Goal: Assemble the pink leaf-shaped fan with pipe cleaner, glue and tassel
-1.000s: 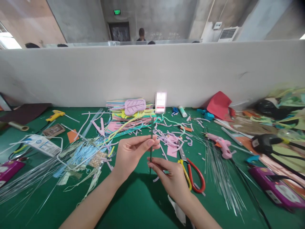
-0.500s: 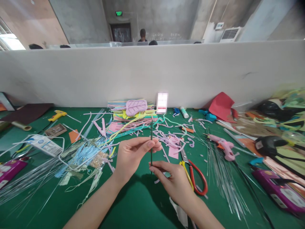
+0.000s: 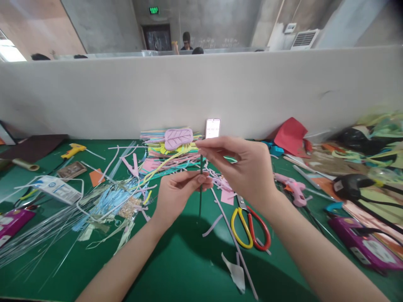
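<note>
We pinch the upright stick (image 3: 200, 203) mid-length with our left hand (image 3: 178, 195) and its top with our right hand (image 3: 248, 170).

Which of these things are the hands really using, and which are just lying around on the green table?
In use: thin dark green stick, held upright by the left hand, right hand pinching its top.
Lying about: yellow-and-red-handled scissors, pink glue gun, yellow glue gun, lilac leaf-shaped mould.

Thin dark-green wire stem (image 3: 200, 201), straight, upright, centre of frame. Left hand (image 3: 176, 195) pinches it at mid-length and right hand (image 3: 248, 172) pinches the top end. Lower end free over the green desk (image 3: 176, 268).
</note>
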The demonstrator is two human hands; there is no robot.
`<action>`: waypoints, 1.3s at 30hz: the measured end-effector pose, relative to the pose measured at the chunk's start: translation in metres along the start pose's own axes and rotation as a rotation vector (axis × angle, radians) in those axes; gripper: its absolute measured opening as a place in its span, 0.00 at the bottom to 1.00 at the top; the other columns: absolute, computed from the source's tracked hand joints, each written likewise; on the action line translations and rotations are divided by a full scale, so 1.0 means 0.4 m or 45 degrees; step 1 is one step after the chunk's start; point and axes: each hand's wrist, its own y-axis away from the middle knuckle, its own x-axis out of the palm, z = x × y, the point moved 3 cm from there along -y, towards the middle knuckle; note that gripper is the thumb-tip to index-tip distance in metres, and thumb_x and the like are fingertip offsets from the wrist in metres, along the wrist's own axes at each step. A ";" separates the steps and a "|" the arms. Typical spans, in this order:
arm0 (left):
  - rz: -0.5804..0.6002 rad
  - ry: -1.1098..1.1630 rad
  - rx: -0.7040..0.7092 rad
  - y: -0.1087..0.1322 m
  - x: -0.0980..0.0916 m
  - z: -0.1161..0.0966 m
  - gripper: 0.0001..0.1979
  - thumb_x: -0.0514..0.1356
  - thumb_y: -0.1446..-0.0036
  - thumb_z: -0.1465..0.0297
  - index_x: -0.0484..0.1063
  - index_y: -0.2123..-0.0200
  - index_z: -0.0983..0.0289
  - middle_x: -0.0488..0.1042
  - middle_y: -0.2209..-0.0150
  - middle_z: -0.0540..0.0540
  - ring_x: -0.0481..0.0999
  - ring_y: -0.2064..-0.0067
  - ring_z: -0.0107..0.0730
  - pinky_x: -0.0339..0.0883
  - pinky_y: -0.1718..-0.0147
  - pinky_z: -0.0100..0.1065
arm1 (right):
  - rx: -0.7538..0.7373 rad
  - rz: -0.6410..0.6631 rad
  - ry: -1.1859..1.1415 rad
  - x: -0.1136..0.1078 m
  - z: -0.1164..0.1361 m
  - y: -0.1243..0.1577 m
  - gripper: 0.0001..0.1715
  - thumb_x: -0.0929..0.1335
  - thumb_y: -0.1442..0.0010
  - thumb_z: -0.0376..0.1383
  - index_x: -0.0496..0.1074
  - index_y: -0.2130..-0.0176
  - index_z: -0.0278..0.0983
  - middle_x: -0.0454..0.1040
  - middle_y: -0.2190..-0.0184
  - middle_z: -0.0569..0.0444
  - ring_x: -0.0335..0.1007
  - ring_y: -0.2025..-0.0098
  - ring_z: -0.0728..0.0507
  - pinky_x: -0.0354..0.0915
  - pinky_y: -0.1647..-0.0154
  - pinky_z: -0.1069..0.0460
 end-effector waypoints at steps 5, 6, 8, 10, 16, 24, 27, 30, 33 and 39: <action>0.022 -0.004 0.014 -0.007 -0.003 -0.002 0.08 0.68 0.49 0.66 0.81 0.68 0.65 0.82 0.71 0.55 0.82 0.70 0.35 0.77 0.68 0.31 | -0.005 -0.023 0.062 0.005 -0.006 0.006 0.09 0.69 0.41 0.35 0.80 0.61 0.40 0.81 0.66 0.57 0.78 0.66 0.47 0.73 0.65 0.54; 0.028 -0.005 0.019 -0.008 -0.004 -0.003 0.08 0.68 0.49 0.66 0.81 0.68 0.65 0.82 0.70 0.55 0.82 0.69 0.36 0.77 0.68 0.31 | 0.006 -0.024 0.053 0.004 -0.007 0.008 0.09 0.69 0.41 0.35 0.80 0.61 0.40 0.81 0.66 0.57 0.78 0.66 0.47 0.73 0.66 0.54; 0.041 -0.005 0.029 -0.010 -0.003 -0.005 0.09 0.68 0.49 0.66 0.82 0.68 0.65 0.82 0.71 0.55 0.82 0.69 0.36 0.77 0.68 0.31 | 0.015 -0.020 0.033 0.000 -0.009 0.012 0.09 0.69 0.42 0.35 0.80 0.61 0.41 0.81 0.65 0.58 0.78 0.66 0.47 0.73 0.65 0.54; 0.054 -0.002 0.032 -0.011 0.000 -0.008 0.08 0.68 0.49 0.65 0.82 0.68 0.65 0.82 0.71 0.54 0.82 0.70 0.36 0.77 0.68 0.32 | 0.001 -0.014 0.024 -0.002 -0.009 0.011 0.09 0.69 0.41 0.34 0.80 0.61 0.41 0.81 0.64 0.58 0.78 0.65 0.47 0.74 0.64 0.54; 0.034 -0.051 0.022 -0.012 0.004 -0.011 0.10 0.68 0.50 0.63 0.81 0.69 0.65 0.82 0.71 0.55 0.82 0.70 0.38 0.77 0.69 0.34 | 0.021 0.008 -0.021 -0.001 -0.017 0.010 0.11 0.69 0.42 0.35 0.79 0.58 0.42 0.81 0.64 0.58 0.79 0.62 0.45 0.75 0.60 0.52; 0.046 -0.073 -0.013 -0.025 0.006 -0.017 0.11 0.69 0.52 0.62 0.81 0.70 0.64 0.82 0.71 0.55 0.81 0.73 0.37 0.76 0.70 0.34 | 0.144 0.056 -0.205 -0.001 -0.030 0.000 0.11 0.70 0.44 0.33 0.78 0.59 0.40 0.81 0.64 0.58 0.79 0.64 0.47 0.75 0.62 0.54; 0.111 -0.080 -0.045 -0.039 0.009 -0.029 0.10 0.69 0.51 0.63 0.81 0.70 0.64 0.81 0.73 0.54 0.80 0.75 0.34 0.75 0.72 0.32 | 0.260 0.050 -0.374 -0.004 -0.044 -0.004 0.13 0.72 0.45 0.34 0.75 0.58 0.39 0.81 0.68 0.57 0.79 0.68 0.48 0.75 0.68 0.55; 0.207 -0.136 -0.099 -0.053 0.011 -0.042 0.11 0.68 0.51 0.62 0.81 0.72 0.65 0.81 0.73 0.56 0.80 0.75 0.34 0.74 0.73 0.31 | 0.354 0.003 -0.489 -0.005 -0.061 -0.004 0.11 0.73 0.47 0.36 0.72 0.62 0.37 0.81 0.71 0.55 0.78 0.69 0.48 0.75 0.69 0.55; 0.280 -0.208 -0.114 -0.061 0.007 -0.050 0.11 0.67 0.49 0.62 0.80 0.72 0.65 0.81 0.73 0.56 0.80 0.74 0.33 0.74 0.73 0.29 | 0.423 -0.031 -0.544 0.000 -0.074 0.002 0.13 0.74 0.48 0.37 0.71 0.63 0.37 0.80 0.71 0.54 0.79 0.68 0.47 0.76 0.68 0.53; 0.348 -0.220 -0.202 -0.063 -0.005 -0.048 0.11 0.67 0.49 0.63 0.80 0.71 0.66 0.81 0.73 0.58 0.80 0.75 0.34 0.74 0.74 0.29 | 0.441 -0.036 -0.556 0.009 -0.087 0.017 0.15 0.73 0.48 0.38 0.74 0.58 0.37 0.80 0.71 0.55 0.78 0.70 0.48 0.76 0.67 0.53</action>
